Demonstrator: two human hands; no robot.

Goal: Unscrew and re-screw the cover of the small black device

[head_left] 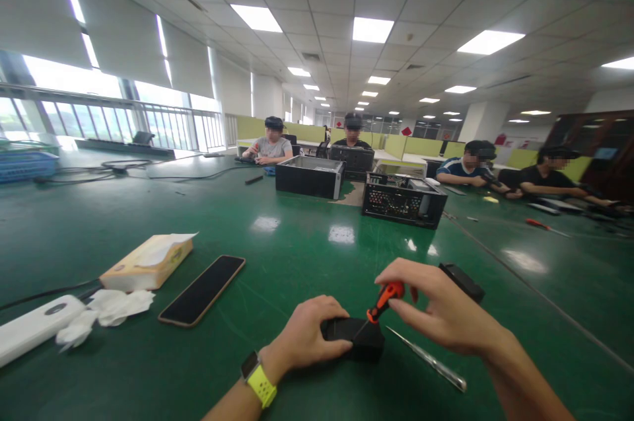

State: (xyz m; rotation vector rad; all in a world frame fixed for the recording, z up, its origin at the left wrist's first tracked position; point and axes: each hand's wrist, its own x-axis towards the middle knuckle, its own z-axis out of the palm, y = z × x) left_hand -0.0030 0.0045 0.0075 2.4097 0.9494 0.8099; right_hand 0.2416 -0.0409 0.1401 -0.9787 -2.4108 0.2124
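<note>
My left hand (313,335) grips the left end of a small black box-shaped part (364,340) on the green table, thumb in front and fingers behind. A red-and-black screwdriver (384,301) is held by its handle in my right hand (428,299). Its thin shaft slants down to the left, across the top of the black part; whether the tip sits in a screw I cannot tell. Just right of the part lies a second screwdriver (430,360) with a clear handle and a slim metal shaft. Another black block (461,282) rests behind my right hand.
A phone (203,290), tissue pack (151,261), crumpled tissues (109,310) and white device (42,325) lie to the left. Two black computer cases (310,176) (403,203) stand further back. A red-handled screwdriver (545,227) lies far right. Several people sit around the table (277,368).
</note>
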